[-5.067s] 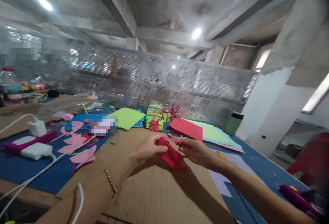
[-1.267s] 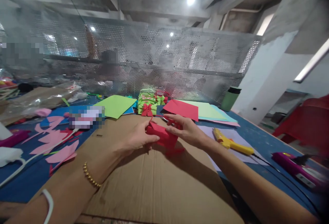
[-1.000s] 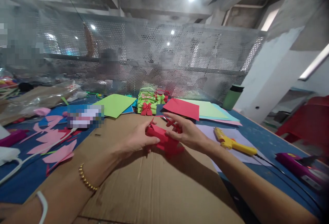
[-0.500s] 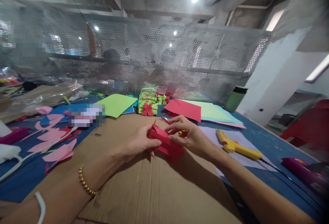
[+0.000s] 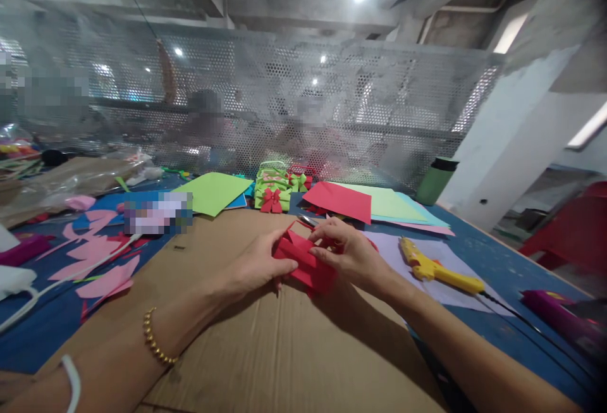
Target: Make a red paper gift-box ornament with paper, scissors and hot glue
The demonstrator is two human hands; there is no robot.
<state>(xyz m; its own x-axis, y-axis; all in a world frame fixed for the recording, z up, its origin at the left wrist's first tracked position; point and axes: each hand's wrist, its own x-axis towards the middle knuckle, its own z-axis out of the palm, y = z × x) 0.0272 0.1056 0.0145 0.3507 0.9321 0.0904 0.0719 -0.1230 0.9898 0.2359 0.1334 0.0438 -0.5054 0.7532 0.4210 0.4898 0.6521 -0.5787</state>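
Observation:
A folded red piece (image 5: 308, 267), like stiff paper or felt shaped into a small box, is tilted just above the brown cardboard sheet (image 5: 237, 362). My left hand (image 5: 265, 260) pinches its left end, thumb on the near face and the other fingers behind. With bent fingers, my right hand (image 5: 348, 250) grips its upper right edge; those fingertips are partly hidden. A thin red strip arches up behind the box. Just beyond lies a dark metal tool (image 5: 308, 220), partly covered, its kind unclear.
On the right, a yellow glue gun (image 5: 427, 267) rests on a lilac sheet (image 5: 455, 255). Small green bags with bows (image 5: 272, 195) stand at the back between green sheets (image 5: 213, 193) and red ones (image 5: 339, 201). Pink cutouts (image 5: 95, 248) and a white cable (image 5: 85, 271) lie left.
My right hand's fingers have curled in closer to the box's upper edge, and the red strip behind it has shifted. My left hand keeps its hold in nearly the same place.

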